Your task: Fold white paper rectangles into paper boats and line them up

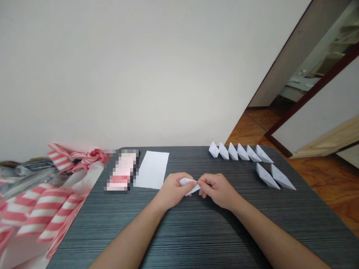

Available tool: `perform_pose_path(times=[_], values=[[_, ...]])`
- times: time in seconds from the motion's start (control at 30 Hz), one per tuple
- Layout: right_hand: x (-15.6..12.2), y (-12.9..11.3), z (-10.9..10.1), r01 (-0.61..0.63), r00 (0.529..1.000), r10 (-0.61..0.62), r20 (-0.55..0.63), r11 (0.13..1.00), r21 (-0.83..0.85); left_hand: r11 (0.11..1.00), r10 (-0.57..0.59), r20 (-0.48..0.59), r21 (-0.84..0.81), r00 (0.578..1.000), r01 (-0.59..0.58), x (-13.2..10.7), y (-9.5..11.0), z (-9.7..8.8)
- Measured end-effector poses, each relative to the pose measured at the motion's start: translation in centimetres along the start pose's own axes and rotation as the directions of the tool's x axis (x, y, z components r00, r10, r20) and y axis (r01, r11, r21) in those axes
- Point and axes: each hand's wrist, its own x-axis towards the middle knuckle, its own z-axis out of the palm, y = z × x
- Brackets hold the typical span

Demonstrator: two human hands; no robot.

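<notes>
Bare left forearm [131,235] and bare right forearm [269,231] enter from lower corners, angling inward to meet near middle of view. Left wrist [158,201] and right wrist [235,201] slightly bent. Bare left hand [174,190] and bare right hand [217,190] close together, nearly level, backs upward. Fingers curled inward on both hands, gripping in pinch. Fingertips [195,183] of two hands almost meeting at centre.

A narrow folded piece of white paper [187,182] is pinched between my left hand [172,190] and right hand [218,190]. Its layered body tapers to a point toward my right, and one thin flap angles downward from it.
</notes>
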Motion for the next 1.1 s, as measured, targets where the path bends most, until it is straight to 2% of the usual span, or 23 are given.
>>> perform_pose_path(times=[0.17,0.37,0.57,0.73,1.1], values=[[0.0,-0.4,0.0,0.031,0.999,-0.031,0.011,0.999,-0.039,1.0,0.028,-0.016,0.015,0.999,-0.027,0.0,0.1,0.1],[0.2,-0.2,0.1,0.002,1.0,-0.002,0.001,1.0,0.018,1.0,-0.007,-0.035,-0.005,0.999,0.006,0.0,-0.1,-0.1],[0.2,0.2,-0.1,-0.009,1.0,0.009,-0.004,0.999,0.044,0.999,0.033,-0.009,0.025,0.999,-0.032,-0.1,-0.1,-0.4],[0.2,0.4,-0.2,-0.029,1.0,0.029,-0.005,0.997,0.07,0.999,-0.009,-0.011,-0.042,1.0,0.009,0.2,-0.3,-0.2],[0.3,1.2,-0.3,-0.093,0.996,0.092,0.012,0.989,0.113,0.995,-0.018,-0.034,-0.101,0.999,0.015,0.2,-0.3,-0.2]])
